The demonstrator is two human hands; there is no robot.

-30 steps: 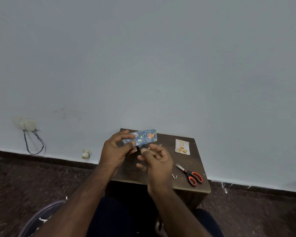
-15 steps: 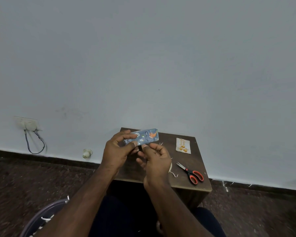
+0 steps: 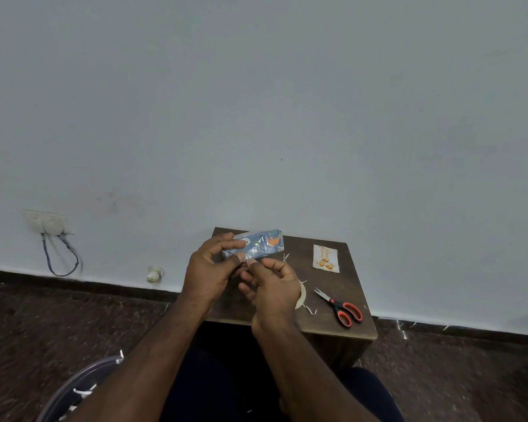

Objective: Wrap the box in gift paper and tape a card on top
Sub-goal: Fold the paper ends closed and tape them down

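Left hand point(image 3: 209, 269) grips the wrapped box point(image 3: 258, 247) above the table's point(image 3: 352, 325) far-left corner; right hand point(image 3: 272, 289) pinches at its near edge.

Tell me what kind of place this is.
Probably a plain room at home, not a workshop: a bare wall with a socket low down, a dark stone floor, and a small wooden table holding scissors and a card.

Blue-wrapped box point(image 3: 258, 246) — held up; card point(image 3: 326, 258) flat.
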